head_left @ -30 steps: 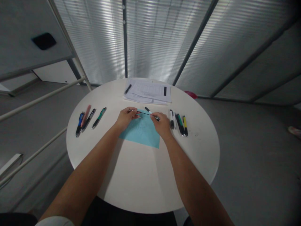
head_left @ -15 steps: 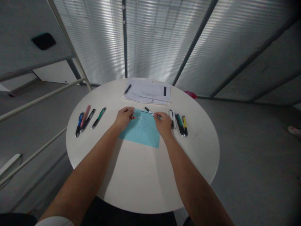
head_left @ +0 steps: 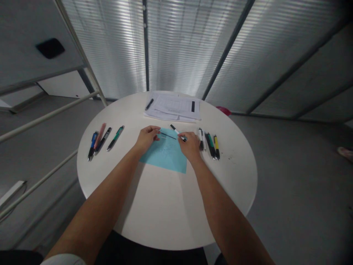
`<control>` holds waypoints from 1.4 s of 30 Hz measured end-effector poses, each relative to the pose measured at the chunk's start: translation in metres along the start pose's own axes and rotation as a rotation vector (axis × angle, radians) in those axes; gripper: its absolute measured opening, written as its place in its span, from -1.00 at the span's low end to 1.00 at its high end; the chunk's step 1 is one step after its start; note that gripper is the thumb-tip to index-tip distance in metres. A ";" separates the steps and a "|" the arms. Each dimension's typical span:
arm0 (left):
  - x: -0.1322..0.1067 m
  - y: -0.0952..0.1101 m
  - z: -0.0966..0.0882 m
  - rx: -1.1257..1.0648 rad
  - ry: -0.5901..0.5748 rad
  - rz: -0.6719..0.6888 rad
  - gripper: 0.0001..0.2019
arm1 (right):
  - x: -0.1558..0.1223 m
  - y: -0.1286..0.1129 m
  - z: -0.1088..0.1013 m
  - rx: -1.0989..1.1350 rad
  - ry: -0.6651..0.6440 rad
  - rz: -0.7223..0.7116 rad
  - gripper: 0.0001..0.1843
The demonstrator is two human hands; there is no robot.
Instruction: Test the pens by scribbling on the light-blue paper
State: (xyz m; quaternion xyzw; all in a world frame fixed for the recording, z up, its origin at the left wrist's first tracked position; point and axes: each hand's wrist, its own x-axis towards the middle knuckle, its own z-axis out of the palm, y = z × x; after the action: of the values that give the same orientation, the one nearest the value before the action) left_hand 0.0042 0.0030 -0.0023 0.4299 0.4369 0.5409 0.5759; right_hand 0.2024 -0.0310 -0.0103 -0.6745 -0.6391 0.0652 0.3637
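Half a second ago the pen refill reaches the right fingertips, with a gap showing at its left end; now that left end meets the fingertips of the left hand, and its other end stops just short of the right hand. The refill therefore seems to be borne by the left grip alone, drawn clear of the right. The left grip is pinching its end, while the right grip appears to pinch a dark pen part, mostly hidden by the fingers. The refill lies between the two grips, above the blue sheet; whether it touches the paper is hard to tell. Its long axis runs slantwise from the left grip toward the right, with the free end pointing rightward and slightly nearer the person. Just beyond the right grip lies a black-capped white pen.
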 end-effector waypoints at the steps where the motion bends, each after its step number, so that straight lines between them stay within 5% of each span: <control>1: 0.000 0.000 0.000 0.039 -0.002 0.017 -0.84 | 0.000 0.000 0.000 0.016 0.009 -0.010 -0.83; 13: -0.017 0.009 0.009 0.337 -0.212 0.162 -0.84 | -0.004 -0.013 -0.005 0.185 -0.127 -0.221 -0.86; 21: -0.017 0.008 0.005 0.406 -0.266 0.188 -0.77 | -0.004 -0.012 -0.005 0.226 -0.165 -0.223 -0.86; 33: -0.011 0.003 0.005 0.355 -0.046 0.215 -0.89 | -0.001 -0.009 -0.003 0.186 -0.099 -0.141 -0.91; 42: -0.015 0.001 0.001 0.597 -0.104 0.329 -0.88 | -0.004 -0.009 0.001 -0.003 -0.145 -0.143 -0.91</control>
State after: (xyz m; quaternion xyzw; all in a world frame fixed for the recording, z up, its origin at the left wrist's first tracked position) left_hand 0.0049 -0.0116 -0.0004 0.6712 0.4707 0.4522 0.3513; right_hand 0.1945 -0.0349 -0.0073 -0.6211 -0.7104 0.0869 0.3193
